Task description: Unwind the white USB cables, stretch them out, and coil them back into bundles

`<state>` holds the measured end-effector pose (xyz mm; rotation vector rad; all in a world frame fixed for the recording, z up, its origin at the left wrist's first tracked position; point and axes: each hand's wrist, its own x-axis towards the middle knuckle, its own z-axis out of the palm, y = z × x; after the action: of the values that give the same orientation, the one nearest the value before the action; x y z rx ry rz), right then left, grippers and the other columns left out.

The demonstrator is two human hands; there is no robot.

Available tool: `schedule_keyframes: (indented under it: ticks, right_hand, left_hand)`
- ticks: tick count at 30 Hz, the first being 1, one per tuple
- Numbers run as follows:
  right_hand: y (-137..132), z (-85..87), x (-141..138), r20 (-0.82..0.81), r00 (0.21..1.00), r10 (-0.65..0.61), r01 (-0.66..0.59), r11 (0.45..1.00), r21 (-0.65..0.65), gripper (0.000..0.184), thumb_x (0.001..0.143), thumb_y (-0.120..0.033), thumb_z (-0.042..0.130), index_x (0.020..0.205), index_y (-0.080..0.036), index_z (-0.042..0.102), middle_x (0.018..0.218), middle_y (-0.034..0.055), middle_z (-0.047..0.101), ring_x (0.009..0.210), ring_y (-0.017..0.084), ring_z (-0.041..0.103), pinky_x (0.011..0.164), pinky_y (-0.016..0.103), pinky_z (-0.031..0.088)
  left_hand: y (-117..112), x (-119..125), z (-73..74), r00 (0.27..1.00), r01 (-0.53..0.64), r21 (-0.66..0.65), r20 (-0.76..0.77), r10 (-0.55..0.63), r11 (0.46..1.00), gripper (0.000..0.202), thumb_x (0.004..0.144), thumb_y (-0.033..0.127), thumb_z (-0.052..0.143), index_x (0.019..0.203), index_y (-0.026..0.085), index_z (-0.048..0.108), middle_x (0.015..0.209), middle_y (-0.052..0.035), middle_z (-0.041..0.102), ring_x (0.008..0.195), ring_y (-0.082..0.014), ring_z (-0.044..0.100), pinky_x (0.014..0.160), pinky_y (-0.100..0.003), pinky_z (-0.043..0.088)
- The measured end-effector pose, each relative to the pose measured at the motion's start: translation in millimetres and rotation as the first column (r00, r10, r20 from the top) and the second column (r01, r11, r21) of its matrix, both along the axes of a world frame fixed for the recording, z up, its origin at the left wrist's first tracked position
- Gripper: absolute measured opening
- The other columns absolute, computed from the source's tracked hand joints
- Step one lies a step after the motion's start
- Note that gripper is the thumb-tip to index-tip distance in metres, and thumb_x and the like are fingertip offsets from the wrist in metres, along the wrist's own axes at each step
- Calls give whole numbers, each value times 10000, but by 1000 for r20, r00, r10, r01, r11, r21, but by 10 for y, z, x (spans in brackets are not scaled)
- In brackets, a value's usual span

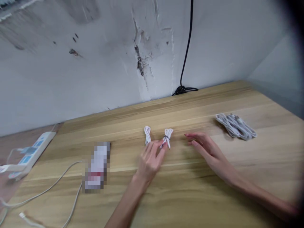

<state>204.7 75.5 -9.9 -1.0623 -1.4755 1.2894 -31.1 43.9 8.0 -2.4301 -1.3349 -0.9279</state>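
My left hand [150,158] is over the middle of the wooden table, its thumb and index finger closed at the lower end of a white cable [168,134]. That cable is folded into a small bundle with a thin dark tie round its middle, and a plug end points down. Just left of it, beyond my left fingers, lies a second coiled white cable [147,134]. My right hand [207,147] hovers to the right of the tied bundle, open, thumb and fingers apart, touching nothing.
A larger bundle of grey-white cables [236,126] lies at the right of the wooden table [194,196]. A pixelated phone-like object [98,166] and a loose cable [53,183] are at left, near a power strip [35,153]. A black cord [181,90] coils against the wall.
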Motion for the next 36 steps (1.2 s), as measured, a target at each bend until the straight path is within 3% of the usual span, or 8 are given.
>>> schedule_keyframes:
  ticks: [4,9,20,23,26,28,31,36]
  right_hand:
    - [-81,-18,114,99,995,1,0,1000,-18,229,971,-436,516,1100,-273,612,1093,67,628,979,222,622,875,381,526]
    - [-142,58,204,91,996,12,-8,999,-43,222,958,-447,533,1025,-258,627,965,63,620,857,208,606,773,345,531]
    - [-100,13,238,-78,996,41,-47,996,-75,195,963,-396,558,1052,-232,611,948,46,646,820,168,606,791,316,502]
    - [-81,71,282,-33,999,22,-21,1000,16,190,979,-386,521,1041,-222,595,929,45,637,822,172,607,769,315,501]
    - [49,137,412,95,989,-115,87,962,259,180,998,-354,460,1065,-218,557,920,55,606,818,187,589,731,323,494]
    - [173,159,563,262,911,-319,155,853,499,137,986,-311,465,1025,-208,547,910,65,572,814,201,557,754,349,483]
    - [325,138,827,473,663,-580,107,699,707,109,965,-254,464,1004,-189,542,974,117,553,943,264,520,844,417,468]
    - [393,7,1066,636,298,-712,62,680,731,179,903,-318,584,974,-155,566,1009,169,529,981,320,456,857,465,458]
  left_hand:
    - [84,-67,7,929,-260,54,-257,265,964,84,925,125,589,941,160,663,864,-92,635,817,-219,573,753,-369,437]
    - [110,-51,-12,880,-393,41,-274,389,919,105,925,249,618,888,159,656,935,-108,631,823,-236,527,725,-364,373]
    - [100,-42,-11,968,-237,-4,-82,236,972,98,940,234,589,989,162,635,956,-95,607,878,-230,540,797,-343,428]
    - [104,-68,-10,982,-179,12,-65,179,984,79,946,207,565,898,161,607,880,-82,598,843,-225,537,782,-343,433]
    - [122,-94,-17,991,-97,15,-91,98,995,189,954,185,532,767,180,552,774,-56,565,784,-215,530,750,-339,427]
    - [135,-103,-22,994,-47,36,-100,50,998,235,955,180,525,721,189,530,748,-47,557,762,-207,530,741,-333,425]
    - [147,-105,-22,994,0,70,-113,7,998,257,954,174,522,697,192,525,731,-40,557,734,-195,529,735,-326,423]
    - [157,-101,-15,993,29,95,-118,-18,995,263,948,173,525,686,192,530,709,-32,560,710,-185,542,731,-318,432]
